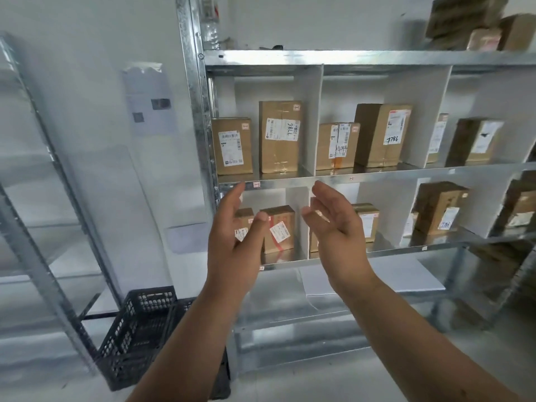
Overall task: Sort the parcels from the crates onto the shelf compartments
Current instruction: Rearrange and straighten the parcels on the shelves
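Note:
A metal shelf (377, 58) with white dividers holds brown cardboard parcels. In the upper left compartment stand two parcels: a short one (232, 145) and a taller one (280, 136). The compartment to its right holds two more (336, 146) (383, 134). My left hand (235, 239) and my right hand (336, 224) are raised in front of the lower row, palms facing each other, fingers apart, holding nothing. Between them shows a small parcel with a red-taped label (280, 229). A black plastic crate (136, 335) stands on the floor at lower left.
A second metal rack (43, 227) stands at the left, with bare shelves. More parcels sit in the right compartments (475, 142) (438, 207) and on top of the shelf (464, 21). A plastic bottle (211, 30) stands on the top left. Papers hang on the wall (148, 100).

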